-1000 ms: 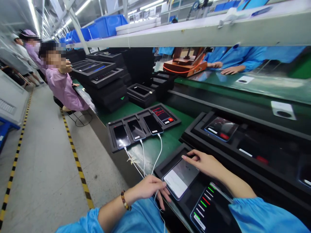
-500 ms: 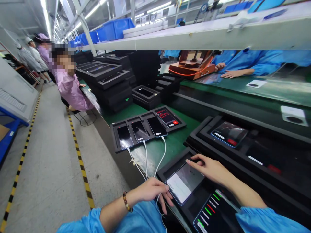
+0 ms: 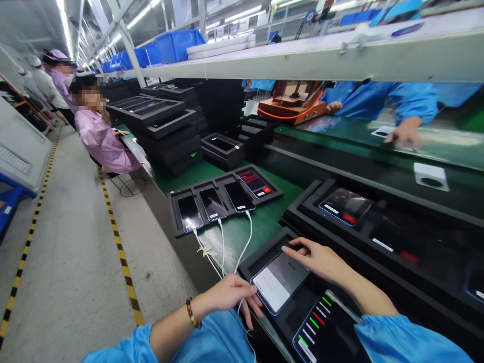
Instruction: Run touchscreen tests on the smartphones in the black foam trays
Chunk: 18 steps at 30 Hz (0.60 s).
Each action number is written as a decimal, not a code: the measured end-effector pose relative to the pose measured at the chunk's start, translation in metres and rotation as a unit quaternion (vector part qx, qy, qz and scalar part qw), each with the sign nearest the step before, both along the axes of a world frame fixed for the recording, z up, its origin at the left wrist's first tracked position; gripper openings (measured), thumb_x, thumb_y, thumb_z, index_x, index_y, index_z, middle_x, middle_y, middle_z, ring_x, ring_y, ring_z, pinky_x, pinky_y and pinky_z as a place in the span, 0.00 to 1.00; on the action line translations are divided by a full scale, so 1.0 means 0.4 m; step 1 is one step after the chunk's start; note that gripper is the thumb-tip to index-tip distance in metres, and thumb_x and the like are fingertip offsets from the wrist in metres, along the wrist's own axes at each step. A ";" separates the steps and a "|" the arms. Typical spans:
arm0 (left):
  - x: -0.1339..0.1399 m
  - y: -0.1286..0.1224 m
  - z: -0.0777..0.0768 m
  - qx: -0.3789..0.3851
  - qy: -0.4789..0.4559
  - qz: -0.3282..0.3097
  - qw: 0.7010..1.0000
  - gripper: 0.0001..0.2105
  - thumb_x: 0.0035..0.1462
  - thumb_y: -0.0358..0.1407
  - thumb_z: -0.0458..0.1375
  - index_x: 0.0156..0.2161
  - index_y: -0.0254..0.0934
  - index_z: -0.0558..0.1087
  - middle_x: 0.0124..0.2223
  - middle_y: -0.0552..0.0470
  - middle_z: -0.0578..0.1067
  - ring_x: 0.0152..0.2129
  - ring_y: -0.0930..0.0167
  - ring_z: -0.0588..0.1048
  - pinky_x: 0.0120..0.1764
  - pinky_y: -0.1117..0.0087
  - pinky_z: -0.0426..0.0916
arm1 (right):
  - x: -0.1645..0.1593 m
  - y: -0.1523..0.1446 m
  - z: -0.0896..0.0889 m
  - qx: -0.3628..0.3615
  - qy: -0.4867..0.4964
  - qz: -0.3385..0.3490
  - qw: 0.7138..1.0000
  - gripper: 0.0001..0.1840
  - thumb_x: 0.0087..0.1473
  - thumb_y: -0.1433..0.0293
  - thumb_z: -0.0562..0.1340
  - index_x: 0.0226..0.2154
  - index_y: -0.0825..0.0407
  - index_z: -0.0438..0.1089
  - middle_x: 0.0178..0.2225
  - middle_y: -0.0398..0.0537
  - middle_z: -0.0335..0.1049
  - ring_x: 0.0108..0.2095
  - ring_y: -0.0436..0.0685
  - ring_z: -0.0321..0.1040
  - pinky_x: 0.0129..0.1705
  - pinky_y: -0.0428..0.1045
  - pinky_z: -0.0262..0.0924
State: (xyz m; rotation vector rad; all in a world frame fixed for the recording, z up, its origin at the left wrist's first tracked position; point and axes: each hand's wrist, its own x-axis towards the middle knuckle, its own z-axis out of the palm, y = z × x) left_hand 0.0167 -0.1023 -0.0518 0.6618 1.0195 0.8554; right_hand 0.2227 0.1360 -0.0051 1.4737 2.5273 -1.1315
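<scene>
In the head view, a phone [image 3: 279,283] with a white-and-grey lit screen lies in a black foam tray [image 3: 245,266]. My right hand [image 3: 315,259] rests over its upper end, thumb and fingers apart, fingertips at the screen. Beside its lower left edge is my left hand [image 3: 238,297], thumb tip at the phone's edge and the other fingers hanging loosely apart. A white cable [image 3: 239,308] passes by those fingers; whether they touch it I cannot tell. A second phone [image 3: 321,330] with green, white and red bars on screen lies nearer me, partly behind my right sleeve.
A foam tray [image 3: 174,222] holds several phones, three with white cables plugged in. More phones lie in stacked trays [image 3: 298,214] on the right. Tall tray stacks [image 3: 170,146] stand behind. A co-worker's hand [image 3: 406,133] reaches over white cards opposite. A shelf [image 3: 302,63] crosses above.
The view has shifted slightly, while both my hands keep their places at the phone. Across the bench, the co-worker's hand has moved right to a white card.
</scene>
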 end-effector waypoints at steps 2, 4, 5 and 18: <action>0.001 0.001 -0.001 0.001 0.000 0.001 1.000 0.36 0.49 0.69 0.68 0.35 0.32 0.77 0.32 0.42 0.83 0.16 0.69 0.76 0.30 0.66 0.70 | 0.000 0.001 -0.001 0.000 0.002 0.001 1.000 0.37 0.52 0.35 0.61 0.46 0.46 0.80 0.33 0.49 0.82 0.36 0.65 0.79 0.41 0.56 0.72; 0.001 0.001 -0.005 0.003 -0.003 0.003 1.000 0.36 0.49 0.69 0.68 0.35 0.32 0.77 0.32 0.42 0.83 0.16 0.69 0.76 0.31 0.66 0.71 | 0.000 0.002 -0.001 0.001 0.002 0.001 1.000 0.37 0.51 0.34 0.61 0.46 0.46 0.80 0.33 0.48 0.82 0.35 0.65 0.79 0.41 0.56 0.72; 0.001 0.002 -0.008 0.004 -0.005 0.003 1.000 0.36 0.49 0.69 0.68 0.35 0.32 0.77 0.33 0.42 0.83 0.16 0.69 0.77 0.31 0.66 0.71 | -0.001 0.002 -0.002 0.001 0.001 -0.001 1.000 0.38 0.51 0.34 0.61 0.46 0.46 0.80 0.33 0.48 0.81 0.35 0.65 0.79 0.41 0.56 0.72; -0.002 0.005 -0.028 0.001 -0.016 -0.007 1.000 0.37 0.46 0.70 0.69 0.34 0.31 0.77 0.33 0.42 0.82 0.18 0.66 0.79 0.30 0.65 0.71 | -0.003 0.008 -0.011 -0.009 -0.018 -0.001 1.000 0.45 0.46 0.30 0.58 0.48 0.47 0.80 0.35 0.49 0.82 0.37 0.67 0.79 0.45 0.58 0.72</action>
